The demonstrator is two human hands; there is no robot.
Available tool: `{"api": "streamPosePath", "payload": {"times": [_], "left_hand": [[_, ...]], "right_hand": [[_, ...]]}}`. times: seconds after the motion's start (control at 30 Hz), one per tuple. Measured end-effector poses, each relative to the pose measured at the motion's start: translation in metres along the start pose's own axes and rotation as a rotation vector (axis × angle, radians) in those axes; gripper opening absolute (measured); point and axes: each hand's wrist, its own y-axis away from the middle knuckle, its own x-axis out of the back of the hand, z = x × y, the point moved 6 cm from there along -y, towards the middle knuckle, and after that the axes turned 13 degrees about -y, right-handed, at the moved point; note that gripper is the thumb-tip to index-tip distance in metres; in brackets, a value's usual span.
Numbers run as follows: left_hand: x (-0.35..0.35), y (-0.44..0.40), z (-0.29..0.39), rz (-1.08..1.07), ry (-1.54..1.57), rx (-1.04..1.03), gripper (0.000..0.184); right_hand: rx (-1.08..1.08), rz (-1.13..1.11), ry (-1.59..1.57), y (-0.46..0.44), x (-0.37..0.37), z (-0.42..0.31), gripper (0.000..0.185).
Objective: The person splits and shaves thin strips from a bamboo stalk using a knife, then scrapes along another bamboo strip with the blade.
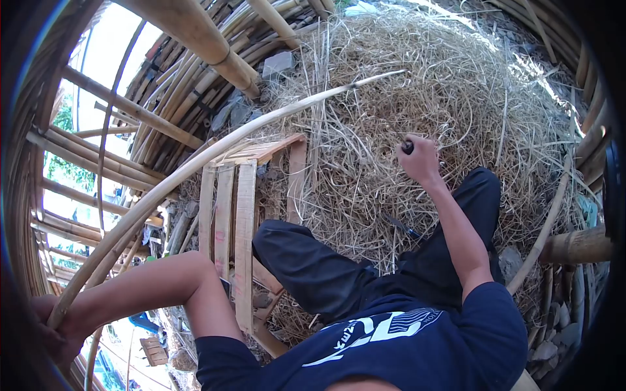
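At the far left edge, in shadow, my left hand [57,329] is closed around the lower end of a long pale bent wooden pole [195,168]. The pole arcs up over the crate and tapers to a thin tip above the straw. My right hand [420,161] is a fist over the straw, closed on a dark-handled tool [407,147]. Only the round end of its handle shows clearly; the rest of the tool is hidden. A dark blade-like object [399,225] lies on the straw beside my right thigh.
Dry straw [391,117] covers the ground around my bent legs. A slatted wooden crate [245,215] stands by my left knee. Thick bamboo posts [195,36] and stacked bamboo walls enclose the space. A grey block [279,66] sits behind, and stones [544,352] lie at lower right.
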Motion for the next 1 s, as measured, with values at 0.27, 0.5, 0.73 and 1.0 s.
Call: {"api": "streamPosePath", "payload": {"times": [0.27,0.5,0.73,1.0], "left_hand": [[0.008,-0.002,0.003,-0.014,0.121,0.052,0.030],[0.001,0.001,-0.004,-0.006,0.120,-0.010,0.035],[0.012,-0.005,0.003,0.039,0.149,0.037,0.035],[0.026,0.001,0.001,0.089,0.136,0.067,0.028]], "right_hand": [[-0.403,-0.029,0.009,-0.008,-0.025,0.087,0.024],[-0.253,-0.005,0.001,-0.004,-0.008,0.039,0.027],[-0.074,-0.044,0.004,-0.016,-0.012,0.023,0.025],[-0.394,0.073,0.208,-0.035,-0.013,0.122,0.029]]}}
